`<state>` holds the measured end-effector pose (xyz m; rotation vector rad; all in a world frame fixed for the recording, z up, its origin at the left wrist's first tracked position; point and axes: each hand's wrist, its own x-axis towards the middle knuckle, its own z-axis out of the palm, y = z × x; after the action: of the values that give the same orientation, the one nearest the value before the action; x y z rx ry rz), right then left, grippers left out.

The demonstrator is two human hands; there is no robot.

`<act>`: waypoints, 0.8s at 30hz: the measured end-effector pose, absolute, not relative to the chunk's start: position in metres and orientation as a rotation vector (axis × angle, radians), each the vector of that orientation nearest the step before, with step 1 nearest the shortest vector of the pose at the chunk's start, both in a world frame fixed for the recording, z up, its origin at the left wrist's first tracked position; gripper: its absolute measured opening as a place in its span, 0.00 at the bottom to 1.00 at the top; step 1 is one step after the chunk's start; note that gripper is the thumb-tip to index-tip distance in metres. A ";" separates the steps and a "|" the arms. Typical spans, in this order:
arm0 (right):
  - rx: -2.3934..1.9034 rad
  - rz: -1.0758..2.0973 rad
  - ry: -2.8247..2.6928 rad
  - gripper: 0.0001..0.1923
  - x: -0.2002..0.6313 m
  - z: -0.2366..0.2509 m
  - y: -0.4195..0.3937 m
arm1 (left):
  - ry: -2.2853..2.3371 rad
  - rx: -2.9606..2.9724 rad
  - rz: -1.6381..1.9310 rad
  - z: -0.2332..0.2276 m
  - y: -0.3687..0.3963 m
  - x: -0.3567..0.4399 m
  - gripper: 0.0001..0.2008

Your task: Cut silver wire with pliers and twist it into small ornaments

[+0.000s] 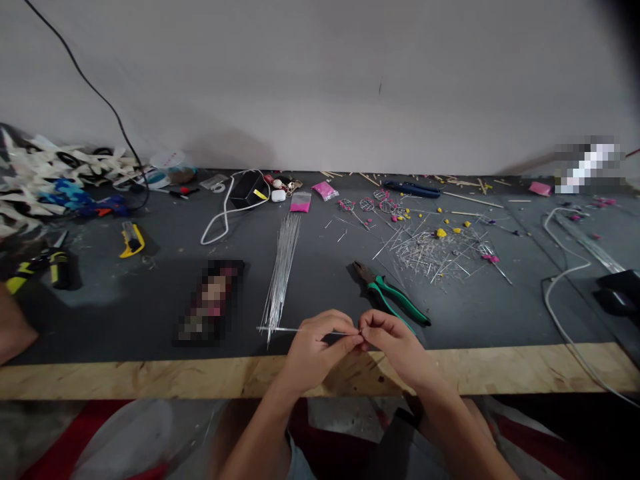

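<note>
The fingers (336, 325) of the left hand (313, 350) are pinched together on a thin wire (285, 329), which runs out to the left. The right hand (400, 343) has its thumb and forefinger closed on the wire's other end, so the two sets of fingertips meet or nearly meet. Both hands are over the front of the dark worktop (320, 267), near its pale wooden edge (200, 379). The wire's free end crosses the near end of a long bundle of straight wires (284, 267); whether it touches them cannot be told.

Just beyond the right hand lies a pair of pliers (403, 303) with green handles, its jaws pointing away to the left. Behind the pliers and to the right, cut wire pieces (425, 255) are scattered in a loose heap, with small yellow lumps (441, 233) among them. Beyond the bundle are two packets of pink stuff, one (300, 203) close to its far end and another (325, 191) a little further right. A blurred-out dark rectangular object (213, 300) lies left of the bundle. Further left is a yellow cutter (132, 240), and another person's arm (15, 327) shows at the left edge.
</note>
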<state>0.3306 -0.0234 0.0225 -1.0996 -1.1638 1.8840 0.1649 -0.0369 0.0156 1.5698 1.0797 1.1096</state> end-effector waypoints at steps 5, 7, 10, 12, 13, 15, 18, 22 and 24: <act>-1.068 1.879 -1.078 0.05 0.327 0.021 -0.025 | 1.117 1.649 1.161 0.015 -0.037 0.168 0.05; -1.074 1.839 -1.129 0.05 0.328 0.021 -0.025 | 1.098 1.668 1.136 0.017 -0.038 0.168 0.05; -1.096 1.778 -1.237 0.06 0.331 0.022 -0.026 | 1.061 1.644 1.093 0.018 -0.038 0.167 0.03; -1.109 1.763 -1.299 0.06 0.333 0.023 -0.025 | 1.032 1.592 1.091 0.018 -0.038 0.166 0.04; -1.111 1.758 -1.324 0.06 0.334 0.023 -0.025 | 1.017 1.562 1.095 0.017 -0.038 0.166 0.05; -1.111 1.748 -1.368 0.06 0.336 0.025 -0.025 | 0.988 1.515 1.104 0.017 -0.038 0.165 0.05; -1.105 1.739 -1.423 0.06 0.337 0.028 -0.025 | 0.950 1.493 1.107 0.018 -0.038 0.164 0.05; -1.134 1.749 -1.485 0.06 0.340 0.030 -0.027 | 0.899 1.508 1.107 0.022 -0.037 0.164 0.04; -1.143 1.764 -1.505 0.07 0.342 0.031 -0.029 | 0.881 1.515 1.088 0.023 -0.038 0.164 0.03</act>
<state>0.3421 -0.0286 0.0314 -1.1429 -1.5047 1.7644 0.1644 -0.0377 0.0226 1.5152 0.8810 1.0880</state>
